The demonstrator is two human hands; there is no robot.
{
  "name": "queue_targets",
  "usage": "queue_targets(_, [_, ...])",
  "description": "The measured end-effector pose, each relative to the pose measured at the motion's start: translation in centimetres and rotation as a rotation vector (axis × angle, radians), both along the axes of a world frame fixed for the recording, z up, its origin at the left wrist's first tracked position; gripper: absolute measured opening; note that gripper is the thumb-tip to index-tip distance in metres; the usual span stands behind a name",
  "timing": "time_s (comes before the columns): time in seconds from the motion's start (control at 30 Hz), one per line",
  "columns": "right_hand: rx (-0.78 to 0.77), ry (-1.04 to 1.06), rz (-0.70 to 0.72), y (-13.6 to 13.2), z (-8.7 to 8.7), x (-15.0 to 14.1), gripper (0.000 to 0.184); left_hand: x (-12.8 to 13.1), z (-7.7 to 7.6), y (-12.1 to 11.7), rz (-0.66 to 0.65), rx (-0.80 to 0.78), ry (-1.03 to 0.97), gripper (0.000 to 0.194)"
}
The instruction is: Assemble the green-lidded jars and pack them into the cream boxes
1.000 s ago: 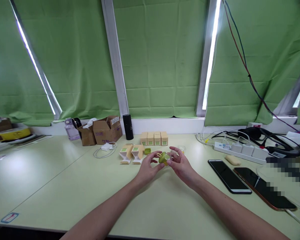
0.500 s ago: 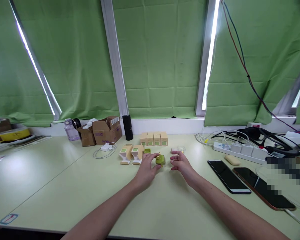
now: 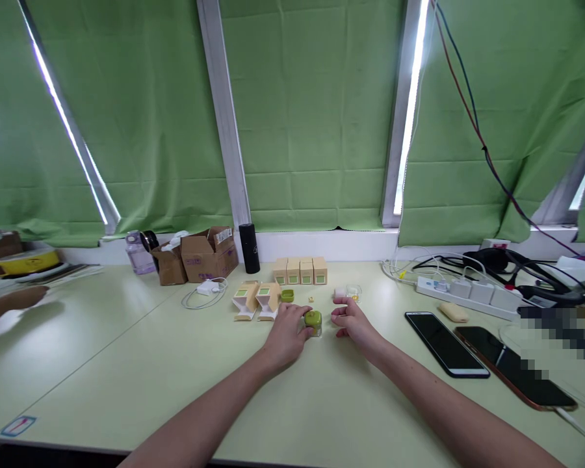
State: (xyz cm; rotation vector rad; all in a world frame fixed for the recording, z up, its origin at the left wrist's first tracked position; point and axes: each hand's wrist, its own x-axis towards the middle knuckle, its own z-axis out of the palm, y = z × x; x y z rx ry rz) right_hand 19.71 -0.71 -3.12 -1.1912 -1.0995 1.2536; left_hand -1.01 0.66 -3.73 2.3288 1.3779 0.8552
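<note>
My left hand (image 3: 290, 328) grips a small clear jar with a green lid (image 3: 313, 318), thumb and fingers at its left side. The jar is upright, low over or on the table; contact with the tabletop is hard to make out. To its right, my right hand (image 3: 351, 322) is apart from the jar, fingers loosely curled and parted, holding nothing. Beyond the jar lies a tiny yellowish piece (image 3: 311, 299). A green square lid or cup (image 3: 286, 296) sits behind my left hand. Past my right hand are a small whitish piece (image 3: 340, 292) and a clear container (image 3: 354, 292).
Two opened cartons (image 3: 245, 302) lie left of my left hand. Several closed small boxes (image 3: 299, 272) form a row behind. Phones (image 3: 446, 344) and a power strip (image 3: 468, 296) are at right; cardboard boxes (image 3: 209, 257) at back left. Another person's hand (image 3: 26, 297) reaches in from the far left.
The jar has gone from tilted to upright, with its clear side now showing. The tiny yellowish piece beyond it has come into view. Another person's hand has entered at far left.
</note>
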Motion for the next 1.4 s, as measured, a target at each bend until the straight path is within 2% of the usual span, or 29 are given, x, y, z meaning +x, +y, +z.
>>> queue_targets(0.3, [0.006,-0.018,0.003,0.2,-0.3,-0.1,0.046,0.1,0.2,-0.3,-0.001,0.051,0.029,0.046])
queue_targets(0.47, [0.005,-0.024,0.008,0.2,-0.2,-0.2,0.045,0.0,0.3,-0.2,0.057,0.094,0.072,0.055])
queue_targets(0.57, [0.003,-0.027,0.009,0.1,-0.2,-0.2,0.045,-0.7,1.1,0.6,0.149,0.156,0.118,0.053])
queue_targets(0.73, [-0.006,-0.036,0.010,-0.1,0.0,-0.2,0.044,-3.6,3.0,2.7,0.477,0.329,0.294,0.049])
queue_targets(0.87, [-0.010,-0.040,0.013,-0.2,0.1,-0.2,0.042,-5.5,3.3,3.9,0.619,0.354,0.436,0.050])
queue_targets(1.1, [-0.005,-0.043,0.010,0.0,-0.2,-0.2,0.042,-5.6,2.1,5.0,0.615,0.301,0.563,0.043])
queue_targets(1.27, [-0.006,-0.052,0.016,-0.2,-0.1,-0.3,0.042,-5.5,1.8,5.3,0.628,0.276,0.548,0.044])
queue_targets(1.4, [0.005,-0.064,0.011,-0.2,0.0,-0.3,0.041,-5.5,2.0,5.0,0.618,0.329,0.529,0.041])
